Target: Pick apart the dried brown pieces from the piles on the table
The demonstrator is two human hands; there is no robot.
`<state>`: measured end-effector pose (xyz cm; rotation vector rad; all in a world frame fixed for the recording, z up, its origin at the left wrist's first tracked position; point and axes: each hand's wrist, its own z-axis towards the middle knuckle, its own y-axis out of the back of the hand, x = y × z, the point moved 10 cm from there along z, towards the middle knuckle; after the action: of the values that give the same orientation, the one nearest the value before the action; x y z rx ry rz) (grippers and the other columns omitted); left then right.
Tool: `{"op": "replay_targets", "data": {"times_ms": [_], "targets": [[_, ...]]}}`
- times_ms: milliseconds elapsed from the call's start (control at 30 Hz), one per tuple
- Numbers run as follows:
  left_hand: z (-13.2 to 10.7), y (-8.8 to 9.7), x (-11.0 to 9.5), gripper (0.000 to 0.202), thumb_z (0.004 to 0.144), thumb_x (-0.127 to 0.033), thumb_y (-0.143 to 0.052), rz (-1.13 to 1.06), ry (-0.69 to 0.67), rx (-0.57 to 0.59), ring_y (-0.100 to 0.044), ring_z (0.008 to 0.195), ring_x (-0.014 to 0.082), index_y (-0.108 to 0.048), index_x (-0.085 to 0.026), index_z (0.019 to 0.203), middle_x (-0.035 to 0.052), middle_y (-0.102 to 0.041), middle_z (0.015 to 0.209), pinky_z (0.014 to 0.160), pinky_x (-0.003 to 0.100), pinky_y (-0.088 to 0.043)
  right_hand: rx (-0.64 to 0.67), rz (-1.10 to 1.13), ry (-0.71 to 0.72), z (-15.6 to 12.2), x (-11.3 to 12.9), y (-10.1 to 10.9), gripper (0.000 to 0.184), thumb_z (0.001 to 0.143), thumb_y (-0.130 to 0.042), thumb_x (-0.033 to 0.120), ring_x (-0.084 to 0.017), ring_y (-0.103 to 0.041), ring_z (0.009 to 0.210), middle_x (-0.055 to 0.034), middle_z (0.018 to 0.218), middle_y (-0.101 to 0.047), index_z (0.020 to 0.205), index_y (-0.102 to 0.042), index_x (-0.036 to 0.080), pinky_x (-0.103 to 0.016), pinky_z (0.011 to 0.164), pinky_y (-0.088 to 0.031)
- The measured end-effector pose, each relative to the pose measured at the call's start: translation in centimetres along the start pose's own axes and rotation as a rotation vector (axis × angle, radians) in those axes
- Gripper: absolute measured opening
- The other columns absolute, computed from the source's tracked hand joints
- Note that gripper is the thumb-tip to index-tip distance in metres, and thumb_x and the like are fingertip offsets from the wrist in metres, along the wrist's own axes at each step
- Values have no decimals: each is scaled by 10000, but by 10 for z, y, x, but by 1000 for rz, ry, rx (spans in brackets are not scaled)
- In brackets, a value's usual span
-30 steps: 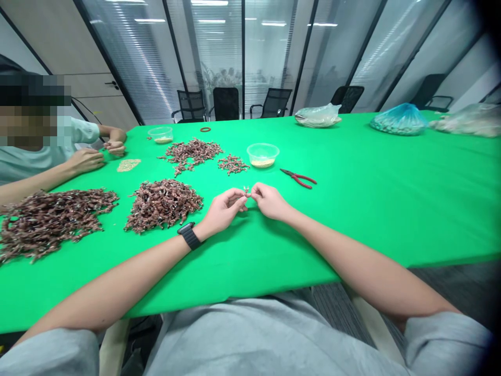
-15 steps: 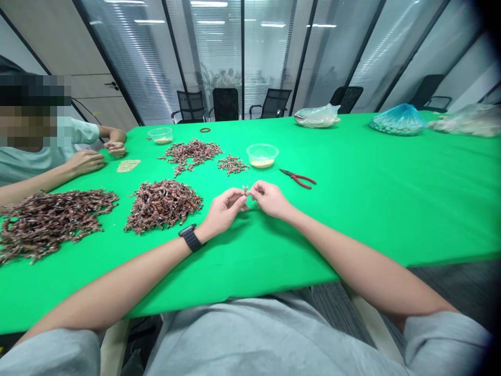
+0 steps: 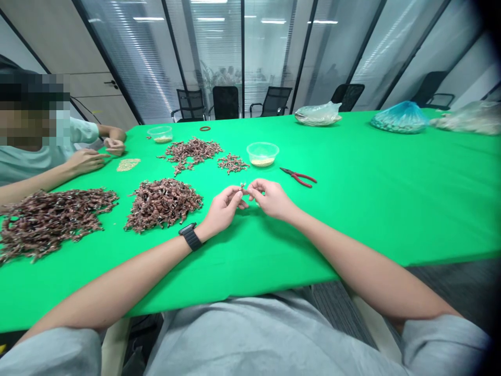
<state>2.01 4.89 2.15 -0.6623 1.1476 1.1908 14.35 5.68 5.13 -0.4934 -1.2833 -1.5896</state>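
Note:
My left hand (image 3: 224, 209), with a dark watch on its wrist, pinches a tiny brown figure-like piece (image 3: 242, 187) with pale tips between thumb and forefinger. My right hand (image 3: 271, 199) meets it from the right, its thumb and forefinger pressed together at the piece; what they grip is too small to make out. Left of my hands lies a heap of similar reddish-brown pieces (image 3: 162, 205). Beyond them are a smaller pile (image 3: 233, 163) and a clear plastic bowl (image 3: 262, 152) with pale small bits in it. Red-handled pliers (image 3: 299, 177) lie right of the bowl.
More brown pieces lie at the left (image 3: 55, 222) and farther back (image 3: 193, 150). At left sits another person, whose hand (image 3: 86, 161) rests near some pale bits (image 3: 128, 165). A second bowl (image 3: 160, 133), a reddish ring (image 3: 205, 128) and bags (image 3: 400, 119) stand along the far side.
The small brown piece has shifted slightly left and up in my left fingers. My right fingertips have changed position a little beside it. The other person's fingers have moved slightly.

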Motion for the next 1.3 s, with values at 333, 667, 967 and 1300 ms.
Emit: {"op": "replay_targets", "data": {"times_ms": [333, 667, 967, 1300], "targets": [[0, -4, 0, 376, 970, -523, -531, -6, 9, 19, -704, 807, 143, -567, -167, 1087, 74, -694, 1068, 758, 272, -567, 15, 98, 25, -1, 4, -3, 165, 932, -545, 316, -151, -648, 722, -34, 784, -701, 877, -606, 172, -269, 712, -473], [0, -6, 2, 359, 982, -510, -521, -31, 10, 33, -705, 810, 152, -557, -167, 1080, 58, -691, 1008, 757, 281, -580, -46, -18, 105, -4, 9, -1, 129, 917, -574, 297, -154, -644, 734, -30, 814, -703, 861, -611, 186, -262, 670, -462], [0, -6, 4, 352, 995, -495, -505, 5, -12, 50, -702, 811, 150, -563, -165, 1101, 46, -703, 927, 771, 278, -571, -51, -48, 112, -6, 12, -1, 99, 920, -571, 259, -152, -641, 722, -29, 802, -701, 879, -615, 181, -257, 658, -446], [-2, -5, -4, 322, 983, -475, -536, 70, -42, 22, -695, 790, 143, -583, -163, 1048, 39, -702, 904, 745, 260, -562, -99, -156, 163, -10, 23, 1, 88, 935, -563, 242, -139, -590, 613, -25, 733, -683, 875, -587, 182, -250, 600, -408]]}}
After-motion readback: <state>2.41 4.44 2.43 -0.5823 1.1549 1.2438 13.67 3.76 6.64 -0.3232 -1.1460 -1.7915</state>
